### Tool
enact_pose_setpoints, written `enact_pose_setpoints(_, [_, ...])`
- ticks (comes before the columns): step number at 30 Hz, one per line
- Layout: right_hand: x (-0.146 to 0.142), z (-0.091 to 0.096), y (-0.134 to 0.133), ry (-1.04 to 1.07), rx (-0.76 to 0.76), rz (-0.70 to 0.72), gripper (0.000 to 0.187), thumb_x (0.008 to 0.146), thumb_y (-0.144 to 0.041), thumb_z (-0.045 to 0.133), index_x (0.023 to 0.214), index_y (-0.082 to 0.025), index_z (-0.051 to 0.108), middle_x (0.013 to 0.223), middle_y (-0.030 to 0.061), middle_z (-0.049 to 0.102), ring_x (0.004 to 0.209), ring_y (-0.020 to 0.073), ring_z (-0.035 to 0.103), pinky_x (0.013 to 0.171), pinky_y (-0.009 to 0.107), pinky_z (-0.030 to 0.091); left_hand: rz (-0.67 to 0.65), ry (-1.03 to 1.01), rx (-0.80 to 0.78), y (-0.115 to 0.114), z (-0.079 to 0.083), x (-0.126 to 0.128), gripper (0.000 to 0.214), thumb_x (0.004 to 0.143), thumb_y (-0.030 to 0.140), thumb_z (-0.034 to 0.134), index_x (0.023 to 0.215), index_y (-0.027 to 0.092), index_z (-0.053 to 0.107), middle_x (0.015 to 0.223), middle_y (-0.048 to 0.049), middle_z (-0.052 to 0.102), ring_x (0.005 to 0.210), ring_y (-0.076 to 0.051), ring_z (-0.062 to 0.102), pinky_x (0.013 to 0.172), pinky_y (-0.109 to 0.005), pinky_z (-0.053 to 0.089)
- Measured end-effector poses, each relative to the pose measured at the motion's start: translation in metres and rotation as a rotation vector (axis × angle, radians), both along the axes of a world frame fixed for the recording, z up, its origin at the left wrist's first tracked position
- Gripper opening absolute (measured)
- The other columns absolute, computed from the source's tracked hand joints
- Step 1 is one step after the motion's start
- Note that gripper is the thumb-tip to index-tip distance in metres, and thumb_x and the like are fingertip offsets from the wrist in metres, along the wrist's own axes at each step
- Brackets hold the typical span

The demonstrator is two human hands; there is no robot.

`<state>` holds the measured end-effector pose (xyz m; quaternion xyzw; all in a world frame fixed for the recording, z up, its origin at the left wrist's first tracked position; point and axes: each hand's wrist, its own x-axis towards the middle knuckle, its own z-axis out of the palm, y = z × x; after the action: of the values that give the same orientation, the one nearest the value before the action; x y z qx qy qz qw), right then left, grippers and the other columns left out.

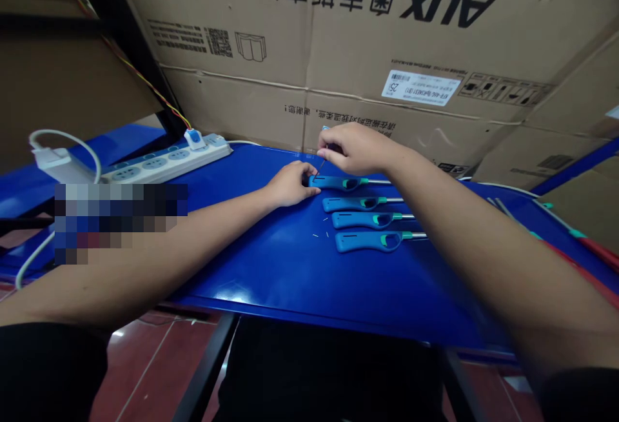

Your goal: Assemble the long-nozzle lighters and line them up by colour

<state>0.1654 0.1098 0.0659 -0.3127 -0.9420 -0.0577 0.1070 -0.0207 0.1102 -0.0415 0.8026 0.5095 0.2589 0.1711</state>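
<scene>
Several blue stick lighters with teal triggers and metal nozzles lie in a row on the blue table [290,273]. My left hand [290,184] is curled around the handle end of the farthest lighter [344,182] and steadies it. My right hand [355,148] hovers just above that lighter's handle, fingers pinched on a thin dark tool [322,164] whose tip points down at the handle end. The other lighters [367,222] lie untouched, closer to me.
A white power strip [164,162] with plugged cables lies at the back left. Large cardboard boxes [367,41] wall off the far side. More lighters, some red [580,261], lie at the right edge. Tiny bits [320,235] lie near the row.
</scene>
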Motion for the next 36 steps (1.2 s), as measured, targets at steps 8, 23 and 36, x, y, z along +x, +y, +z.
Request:
enact_pose_setpoints(8, [-0.005, 0.003, -0.009, -0.136, 0.032, -0.072, 0.03, 0.097, -0.035, 0.046, 0.099, -0.018, 0.07, 0.087, 0.008, 0.07, 0.076, 0.0188, 0.056, 0.064, 0.03, 0.03, -0.017, -0.039, -0.028, -0.002, -0.003, 0.0, 0.035, 0.072, 0.035, 0.079, 0.101, 0.018, 0.068, 0.088, -0.0023, 0.064, 0.079, -0.018, 0.058, 0.074, -0.03, 0.045])
enact_pose_setpoints(23, [-0.02, 0.012, -0.025, -0.364, -0.045, -0.161, 0.035, 0.094, -0.042, 0.047, 0.115, -0.021, 0.065, 0.091, 0.0115, 0.071, 0.078, 0.0248, 0.06, 0.059, 0.031, 0.029, -0.238, -0.048, -0.104, -0.018, 0.005, 0.008, 0.031, 0.075, 0.039, 0.074, 0.098, 0.019, 0.071, 0.097, -0.0033, 0.074, 0.088, -0.021, 0.068, 0.08, -0.032, 0.052])
enact_pose_setpoints(36, [-0.019, -0.045, -0.117, -0.434, -0.194, 0.326, 0.05, 0.1, -0.062, 0.039, 0.104, -0.019, 0.064, 0.08, 0.0059, 0.072, 0.059, 0.0169, 0.055, 0.055, 0.03, 0.017, -0.233, -0.015, -0.049, -0.015, 0.001, 0.006, 0.039, 0.07, 0.039, 0.078, 0.102, 0.019, 0.07, 0.097, -0.0041, 0.07, 0.089, -0.019, 0.064, 0.079, -0.032, 0.049])
